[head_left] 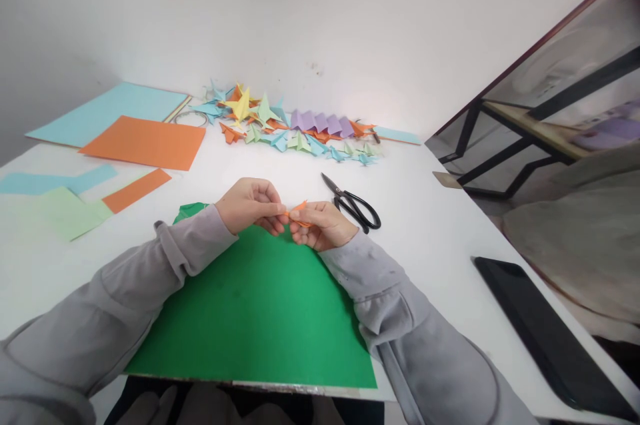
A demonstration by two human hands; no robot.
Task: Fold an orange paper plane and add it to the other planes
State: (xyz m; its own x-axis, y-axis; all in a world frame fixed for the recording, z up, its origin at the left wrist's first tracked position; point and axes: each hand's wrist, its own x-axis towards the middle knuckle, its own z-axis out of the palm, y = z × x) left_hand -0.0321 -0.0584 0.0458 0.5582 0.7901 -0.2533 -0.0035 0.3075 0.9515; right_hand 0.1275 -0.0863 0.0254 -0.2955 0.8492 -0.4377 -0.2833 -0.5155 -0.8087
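Note:
A small folded orange paper piece (299,209) is pinched between my two hands above the far edge of a large green sheet (260,318). My left hand (250,205) closes its fingertips on the paper's left end. My right hand (320,225) grips the right end with fingers curled. Both arms wear grey sleeves and rest over the green sheet. Black scissors (354,206) lie shut on the white table (440,238) just right of my right hand.
Several coloured folded paper figures (290,125) are heaped by the wall. Orange (145,141), light blue (107,111) and pale green (70,211) sheets lie at the left. A black tablet-like slab (545,338) lies at the right edge. A metal-framed glass table (550,125) stands beyond.

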